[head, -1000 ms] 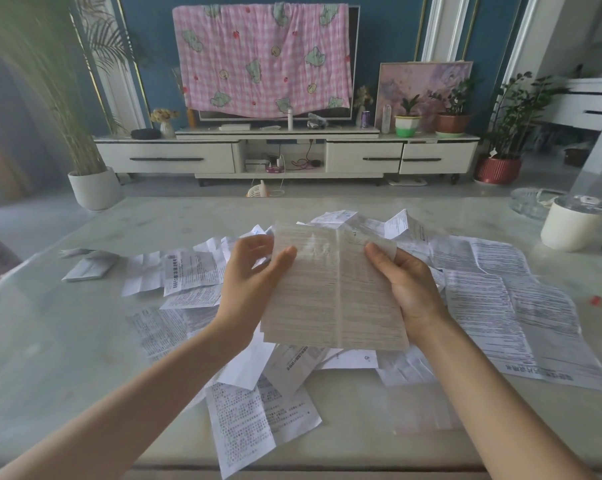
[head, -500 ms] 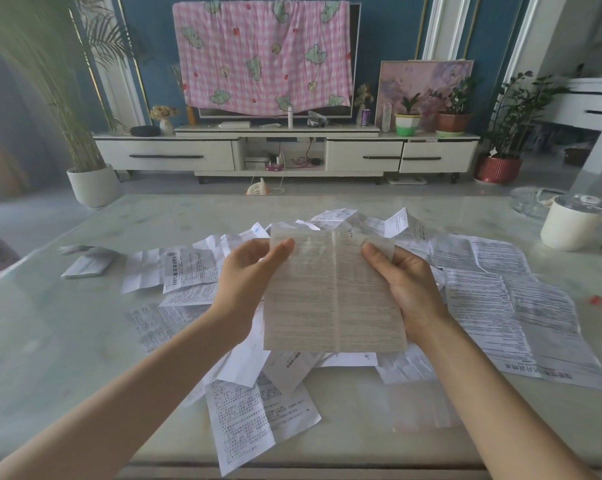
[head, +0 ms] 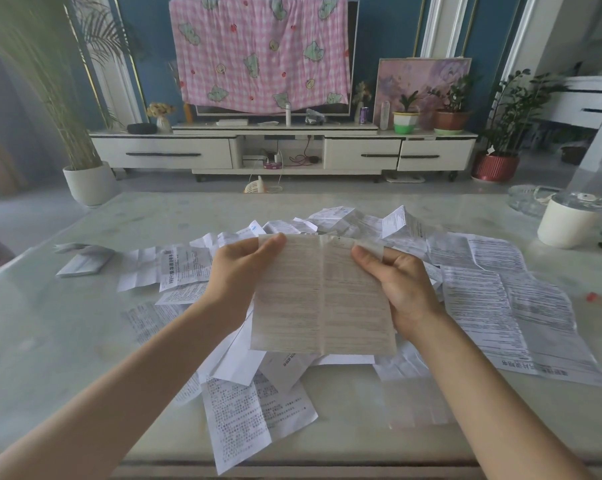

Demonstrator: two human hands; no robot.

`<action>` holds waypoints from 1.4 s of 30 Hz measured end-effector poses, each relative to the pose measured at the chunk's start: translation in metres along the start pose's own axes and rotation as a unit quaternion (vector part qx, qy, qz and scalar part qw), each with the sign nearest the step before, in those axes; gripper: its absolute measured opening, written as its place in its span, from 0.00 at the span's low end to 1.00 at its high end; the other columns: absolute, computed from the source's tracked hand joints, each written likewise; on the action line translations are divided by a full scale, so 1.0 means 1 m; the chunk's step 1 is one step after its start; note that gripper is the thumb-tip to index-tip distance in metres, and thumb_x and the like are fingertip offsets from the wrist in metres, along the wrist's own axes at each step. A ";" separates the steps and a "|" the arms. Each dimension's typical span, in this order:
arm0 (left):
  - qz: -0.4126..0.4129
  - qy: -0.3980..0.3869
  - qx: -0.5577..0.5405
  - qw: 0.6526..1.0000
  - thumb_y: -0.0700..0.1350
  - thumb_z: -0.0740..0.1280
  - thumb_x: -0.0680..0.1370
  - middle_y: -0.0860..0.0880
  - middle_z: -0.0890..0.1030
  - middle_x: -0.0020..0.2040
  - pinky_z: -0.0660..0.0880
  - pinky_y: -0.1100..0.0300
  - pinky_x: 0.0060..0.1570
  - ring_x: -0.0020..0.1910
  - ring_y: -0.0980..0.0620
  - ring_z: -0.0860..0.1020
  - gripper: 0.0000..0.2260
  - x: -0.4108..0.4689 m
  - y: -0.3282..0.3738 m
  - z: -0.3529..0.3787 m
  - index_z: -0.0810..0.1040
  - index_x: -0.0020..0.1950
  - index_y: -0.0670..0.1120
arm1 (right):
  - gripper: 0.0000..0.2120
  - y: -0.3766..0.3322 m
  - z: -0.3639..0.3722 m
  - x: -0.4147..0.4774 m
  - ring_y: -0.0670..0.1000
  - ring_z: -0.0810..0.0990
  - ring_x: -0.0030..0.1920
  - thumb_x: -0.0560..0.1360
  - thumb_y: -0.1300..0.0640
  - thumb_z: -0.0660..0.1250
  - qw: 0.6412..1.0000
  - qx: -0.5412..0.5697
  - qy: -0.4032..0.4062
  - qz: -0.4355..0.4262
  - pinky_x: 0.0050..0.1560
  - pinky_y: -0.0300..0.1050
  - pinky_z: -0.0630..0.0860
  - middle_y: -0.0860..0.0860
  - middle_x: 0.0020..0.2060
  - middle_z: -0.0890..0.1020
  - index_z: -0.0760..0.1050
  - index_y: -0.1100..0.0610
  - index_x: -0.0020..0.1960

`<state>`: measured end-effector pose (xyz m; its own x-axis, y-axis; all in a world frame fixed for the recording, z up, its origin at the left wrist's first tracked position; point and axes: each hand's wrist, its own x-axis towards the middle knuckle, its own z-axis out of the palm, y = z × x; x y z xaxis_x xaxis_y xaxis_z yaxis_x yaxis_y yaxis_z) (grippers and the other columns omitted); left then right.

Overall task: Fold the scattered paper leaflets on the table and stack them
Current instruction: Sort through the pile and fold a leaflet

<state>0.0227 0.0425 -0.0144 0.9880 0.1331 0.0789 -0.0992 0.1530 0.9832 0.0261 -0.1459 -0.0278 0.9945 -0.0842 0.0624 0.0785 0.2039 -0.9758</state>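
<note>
A printed paper leaflet (head: 322,299) with a vertical crease down its middle is held upright above the table. My left hand (head: 235,275) pinches its upper left edge, thumb on the near side. My right hand (head: 398,282) pinches the upper right edge. Beneath and around it lie several unfolded leaflets (head: 244,420) in a loose heap, with a large sheet (head: 507,306) spread flat to the right. A small stack of folded leaflets (head: 83,263) sits at the table's left side.
The pale marble table (head: 50,341) runs to a near edge at the bottom. A white cylindrical container (head: 562,225) and a glass dish (head: 531,199) stand at the far right. A small red item (head: 592,296) lies by the right edge.
Both hands have shifted up to the leaflet's top corners, and the sheet hangs squarer and straighter than a second ago.
</note>
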 end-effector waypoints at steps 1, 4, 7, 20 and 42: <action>-0.017 -0.009 -0.010 1.000 0.43 0.69 0.74 0.48 0.82 0.34 0.78 0.57 0.44 0.34 0.52 0.80 0.09 0.001 0.001 0.000 0.83 0.35 0.45 | 0.04 0.000 -0.001 0.000 0.52 0.82 0.38 0.71 0.60 0.71 1.000 -0.009 0.004 -0.008 0.42 0.45 0.79 0.53 0.37 0.84 0.81 0.60 0.44; -0.048 -0.024 -0.028 0.998 0.42 0.69 0.74 0.48 0.83 0.34 0.80 0.59 0.39 0.33 0.52 0.81 0.05 0.001 0.002 0.002 0.82 0.39 0.43 | 0.02 0.000 -0.002 0.000 0.47 0.82 0.35 0.71 0.60 0.71 0.999 -0.018 0.007 -0.030 0.38 0.41 0.79 0.49 0.33 0.84 0.82 0.58 0.43; -0.023 -0.020 -0.017 0.999 0.43 0.68 0.75 0.50 0.82 0.31 0.78 0.62 0.34 0.30 0.55 0.80 0.08 0.002 0.002 0.001 0.81 0.37 0.44 | 0.01 0.001 -0.001 0.000 0.45 0.82 0.33 0.71 0.60 0.71 0.999 -0.016 0.010 -0.040 0.35 0.38 0.79 0.47 0.31 0.84 0.81 0.58 0.42; 0.037 0.025 0.096 0.994 0.43 0.69 0.75 0.54 0.81 0.31 0.76 0.58 0.39 0.30 0.55 0.78 0.07 0.001 0.000 0.000 0.82 0.37 0.49 | 0.03 0.009 0.000 -0.001 0.49 0.82 0.39 0.69 0.62 0.72 0.995 -0.052 -0.004 -0.087 0.42 0.41 0.79 0.51 0.37 0.84 0.81 0.58 0.43; 0.022 -0.069 0.228 0.971 0.50 0.80 0.60 0.54 0.78 0.39 0.71 0.63 0.37 0.36 0.56 0.76 0.19 -0.007 0.009 0.010 0.74 0.42 0.49 | 0.10 -0.033 0.008 -0.009 0.44 0.81 0.34 0.71 0.56 0.72 0.935 -0.272 -0.227 0.006 0.36 0.34 0.76 0.54 0.37 0.84 0.82 0.62 0.48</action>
<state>0.0161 0.0329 -0.0042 0.9936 -0.0069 0.1131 -0.1098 -0.3039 0.9464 0.0151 -0.1436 0.0057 0.9320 0.3623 0.0133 0.1433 -0.3345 -0.9314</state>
